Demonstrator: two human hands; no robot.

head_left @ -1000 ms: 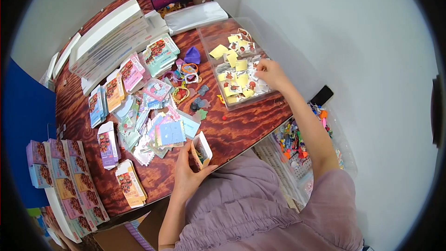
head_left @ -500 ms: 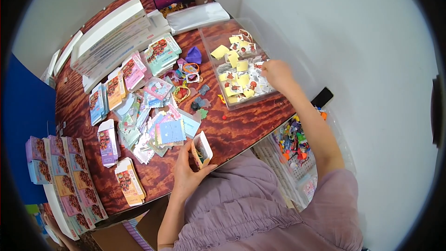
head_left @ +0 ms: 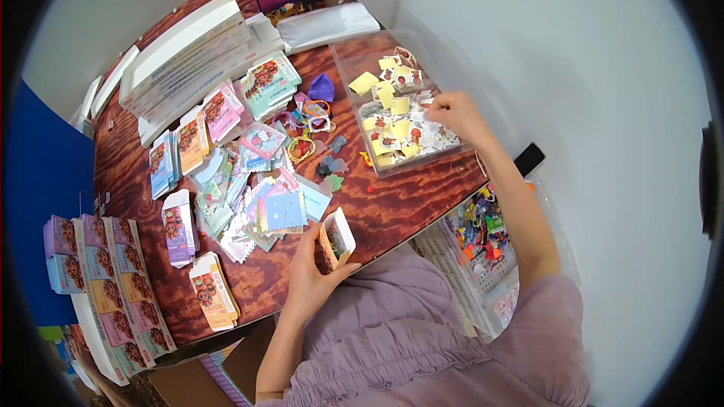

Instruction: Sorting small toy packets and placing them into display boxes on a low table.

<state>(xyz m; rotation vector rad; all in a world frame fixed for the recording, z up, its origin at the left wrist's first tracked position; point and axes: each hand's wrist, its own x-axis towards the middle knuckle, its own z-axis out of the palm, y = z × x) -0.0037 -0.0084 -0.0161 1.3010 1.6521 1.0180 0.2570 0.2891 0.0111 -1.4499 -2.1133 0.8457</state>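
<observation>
My left hand point(head_left: 308, 280) grips a small open carton point(head_left: 345, 235) at the table's near edge. The carton's top flap stands up, and I see something greenish inside but cannot make it out. My right hand point(head_left: 461, 116) is over the right side of a clear plastic tray point(head_left: 345, 60). Its fingers are pinched together; whatever may be between them is hidden. In the tray lie many small yellow and white paper pieces point(head_left: 399, 106) and little clear packets with printed figures. Left of my carton is a pile of pastel packets and cards point(head_left: 283, 211).
Flat cartons point(head_left: 213, 294) lie at the near left, by stacked display boxes point(head_left: 124, 290). Long white boxes point(head_left: 181, 56) stand at the back. Hair ties point(head_left: 300, 151) and small charms lie mid-table. A phone point(head_left: 529, 158) and a bin of colourful trinkets point(head_left: 483, 230) are at the right.
The whole view has shifted slightly, so things sit a little further right. My right hand's fingers have drawn together more above the tray. My left hand keeps holding the carton.
</observation>
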